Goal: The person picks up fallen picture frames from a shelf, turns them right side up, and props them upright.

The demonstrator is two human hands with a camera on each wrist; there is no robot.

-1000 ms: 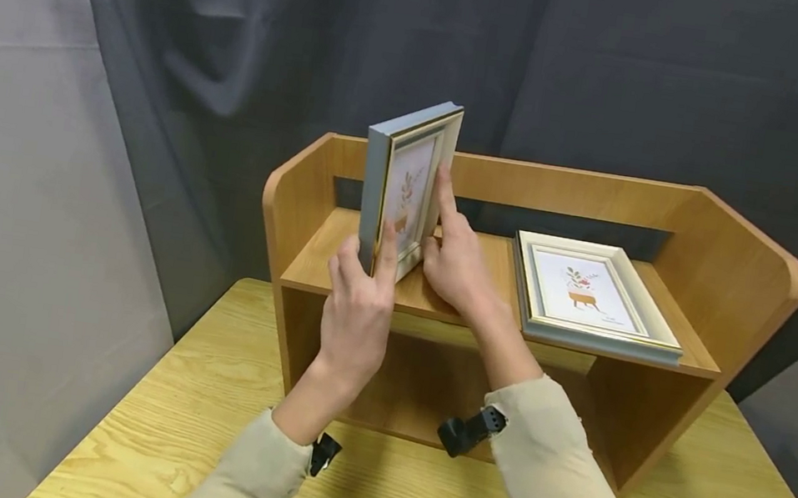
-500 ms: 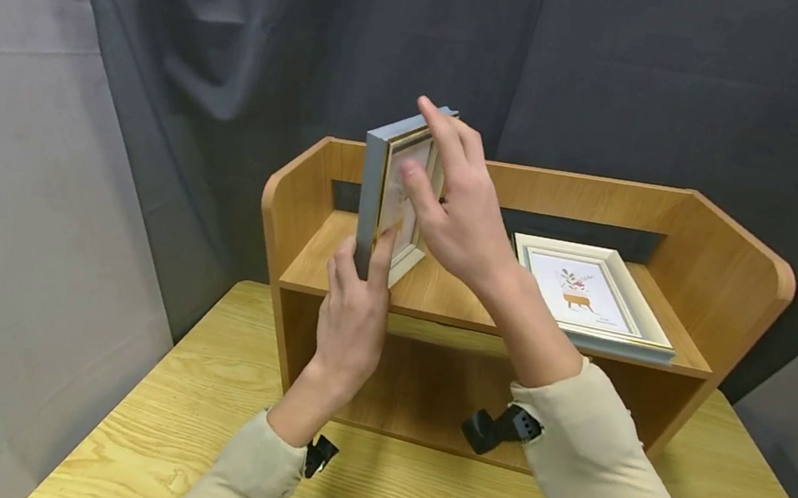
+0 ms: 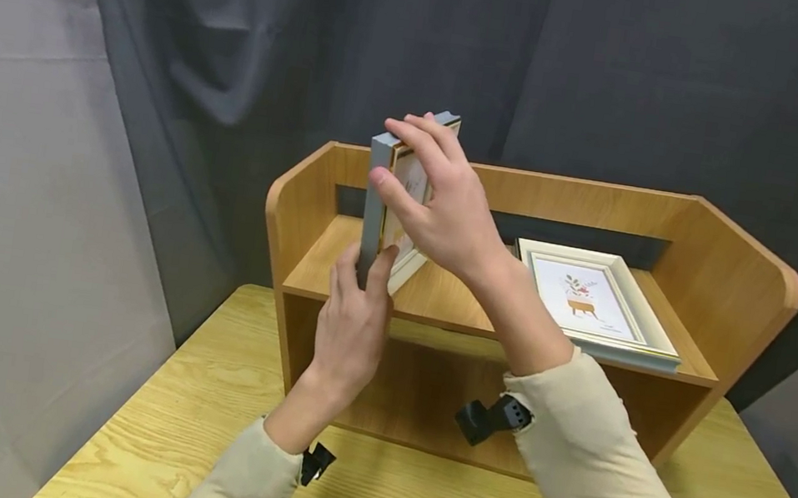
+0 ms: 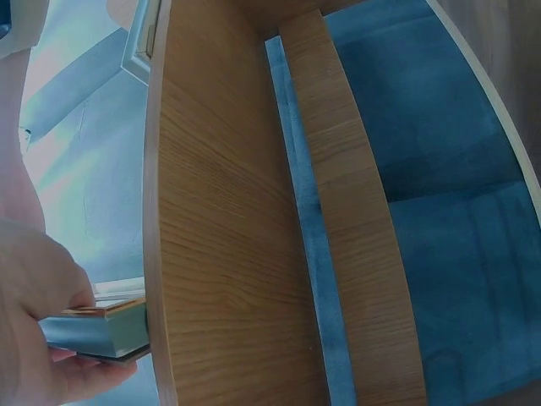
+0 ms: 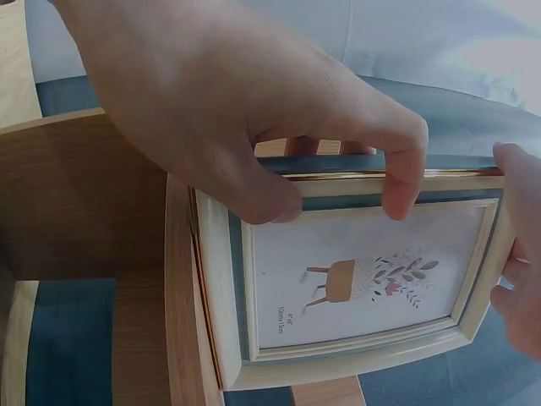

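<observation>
A grey and cream picture frame (image 3: 378, 196) stands upright on edge on the left of the wooden shelf's top board (image 3: 438, 296). My left hand (image 3: 364, 268) pinches its lower near corner, thumb on the front and fingers behind. My right hand (image 3: 410, 168) grips the upper part, fingers curled over the top edge and thumb on the front. In the right wrist view the frame (image 5: 363, 283) shows a print of a potted plant, with my right hand (image 5: 338, 190) on its edge. In the left wrist view my left hand (image 4: 51, 338) holds the frame's corner (image 4: 106, 330).
A second matching frame (image 3: 600, 301) lies flat, face up, on the right of the shelf top. The shelf unit (image 3: 737, 268) has raised side and back panels and an open space below. It stands on a pale wooden table (image 3: 412, 495), with dark curtains behind.
My right hand has risen from the frame's lower front edge and closed round its upper part. My left hand stays at the lower corner and the frame stays upright.
</observation>
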